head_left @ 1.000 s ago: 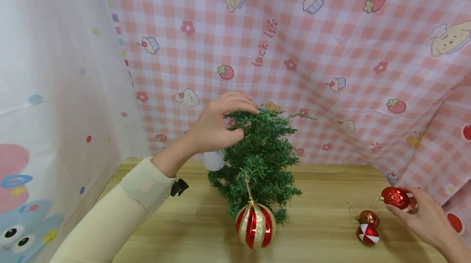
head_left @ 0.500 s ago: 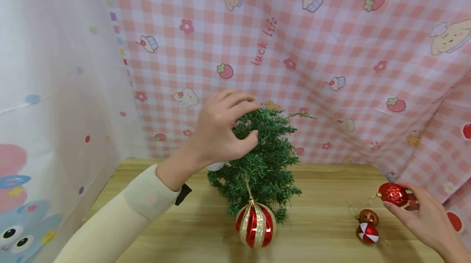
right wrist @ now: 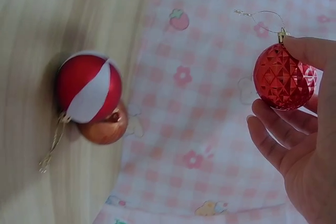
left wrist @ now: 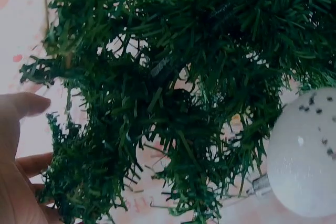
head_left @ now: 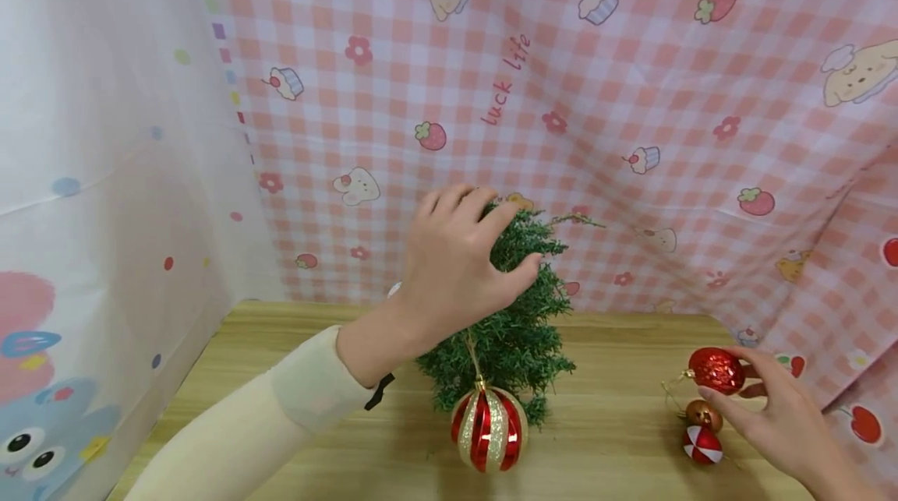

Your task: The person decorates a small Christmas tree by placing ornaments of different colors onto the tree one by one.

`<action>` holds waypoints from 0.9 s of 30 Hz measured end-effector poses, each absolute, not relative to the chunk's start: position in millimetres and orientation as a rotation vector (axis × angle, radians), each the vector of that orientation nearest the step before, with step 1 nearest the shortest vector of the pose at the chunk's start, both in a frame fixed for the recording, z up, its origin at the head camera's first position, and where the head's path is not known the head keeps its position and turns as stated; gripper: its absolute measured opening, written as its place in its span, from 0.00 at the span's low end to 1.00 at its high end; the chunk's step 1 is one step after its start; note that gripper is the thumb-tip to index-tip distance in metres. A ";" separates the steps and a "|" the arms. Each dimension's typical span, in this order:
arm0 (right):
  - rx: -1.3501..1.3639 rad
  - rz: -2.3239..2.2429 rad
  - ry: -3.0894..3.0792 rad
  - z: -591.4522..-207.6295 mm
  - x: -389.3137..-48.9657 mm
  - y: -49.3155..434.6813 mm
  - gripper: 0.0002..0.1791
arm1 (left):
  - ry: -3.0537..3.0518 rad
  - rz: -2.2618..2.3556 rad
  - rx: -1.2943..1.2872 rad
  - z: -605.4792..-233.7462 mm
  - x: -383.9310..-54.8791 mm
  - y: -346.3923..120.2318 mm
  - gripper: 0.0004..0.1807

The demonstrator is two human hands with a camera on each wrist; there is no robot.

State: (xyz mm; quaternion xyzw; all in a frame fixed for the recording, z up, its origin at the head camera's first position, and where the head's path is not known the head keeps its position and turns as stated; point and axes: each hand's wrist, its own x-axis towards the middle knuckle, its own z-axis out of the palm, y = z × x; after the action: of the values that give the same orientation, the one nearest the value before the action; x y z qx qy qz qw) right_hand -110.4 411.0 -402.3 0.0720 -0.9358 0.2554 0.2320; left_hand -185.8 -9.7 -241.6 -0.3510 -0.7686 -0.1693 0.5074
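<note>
Red bauble, pinched in your right hand above the table — probably light, slick, brittle; best held near its gold cap. Your left hand: spread, at the tree.

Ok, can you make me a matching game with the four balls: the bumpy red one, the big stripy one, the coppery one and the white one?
1. bumpy red ball
2. big stripy ball
3. coppery ball
4. white ball

A. dark-dotted
B. on the table beside a red-and-white ball
C. held in the right hand
D. red and gold

Pairs: 1-C, 2-D, 3-B, 4-A
</note>
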 end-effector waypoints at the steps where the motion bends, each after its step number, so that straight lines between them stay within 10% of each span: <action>1: 0.208 0.703 -2.563 -401.3 -110.3 408.2 0.36 | -1.860 -0.398 -0.841 -242.3 -186.0 -9.0 0.21; 27: 0.353 0.757 -2.349 -381.6 -99.8 358.8 0.40 | -1.815 -0.780 -1.154 -243.0 -207.0 -19.9 0.08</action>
State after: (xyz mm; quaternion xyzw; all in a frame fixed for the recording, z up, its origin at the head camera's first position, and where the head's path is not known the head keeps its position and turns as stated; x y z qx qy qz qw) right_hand -99.8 358.8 -381.6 0.1341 -0.8931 0.2877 0.3187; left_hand -207.0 -19.9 -243.0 -0.4592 -0.7221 -0.3102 0.4140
